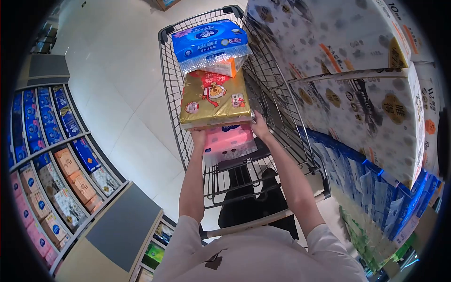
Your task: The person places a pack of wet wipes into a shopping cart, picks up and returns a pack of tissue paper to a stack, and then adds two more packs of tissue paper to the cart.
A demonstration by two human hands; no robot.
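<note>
I stand behind a wire shopping cart (pixel 282 113) holding tissue packs. My left hand (pixel 198 137) grips the near left edge of a gold tissue pack (pixel 213 99) with red print. My right hand (pixel 259 126) holds its near right corner. The gold pack lies over a pink tissue pack (pixel 229 142) in the cart. Beyond it, a blue tissue pack (pixel 210 41) rests on top, with an orange pack (pixel 228 67) showing beneath its clear wrapping.
A shelf (pixel 56 160) of blue, orange and pink tissue packs runs along my left. Large white wrapped paper bundles (pixel 371 80) and blue packs (pixel 376 192) fill the shelving on my right. Pale tiled floor (pixel 117 94) lies ahead and left of the cart.
</note>
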